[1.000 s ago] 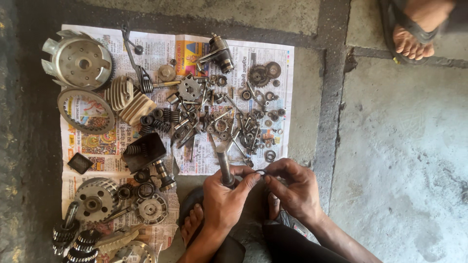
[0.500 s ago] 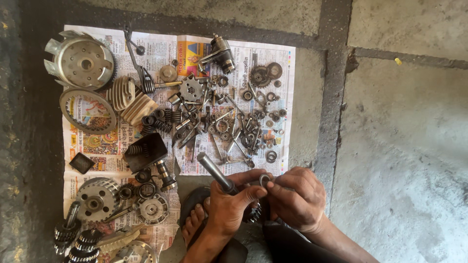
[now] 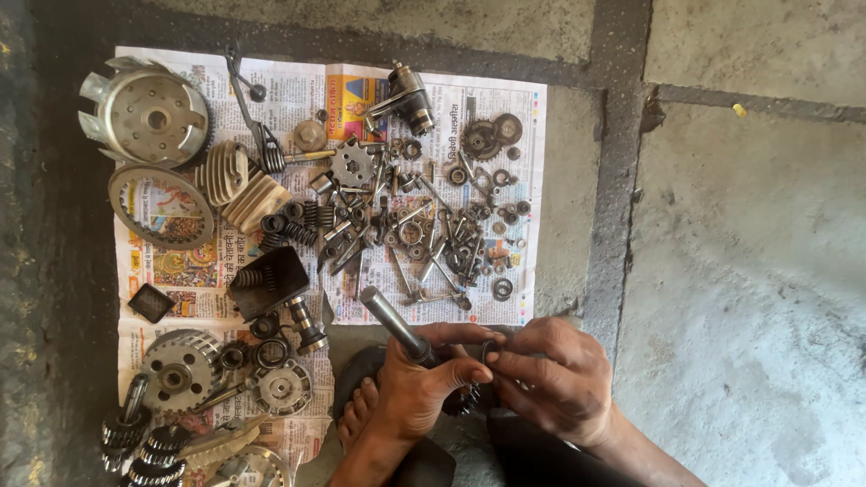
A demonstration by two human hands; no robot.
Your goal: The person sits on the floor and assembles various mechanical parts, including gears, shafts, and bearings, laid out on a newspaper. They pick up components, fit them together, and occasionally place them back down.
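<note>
My left hand [image 3: 419, 383] grips a steel gear shaft [image 3: 390, 319] that points up and to the left, with a toothed gear [image 3: 465, 398] showing below the fingers. My right hand [image 3: 552, 374] pinches a small dark ring [image 3: 488, 350] right beside the shaft, fingertips touching those of the left hand. Both hands hover over the near edge of a newspaper [image 3: 528, 194] spread on the floor and covered with engine parts. My bare foot [image 3: 358, 413] in a dark sandal rests just left of the left hand.
On the newspaper lie a large clutch drum [image 3: 149, 113], a ring gear [image 3: 161, 205], finned parts [image 3: 239, 185], springs, several small gears, washers and bolts [image 3: 424, 225], a clutch hub [image 3: 180, 370] and gear clusters [image 3: 144, 442]. Bare concrete slabs [image 3: 749, 252] spread to the right.
The shaft has tilted from nearly upright to slanting up-left, and both hands have closed together around it. The view shifted, so another person's sandalled foot at the top right is out of sight.
</note>
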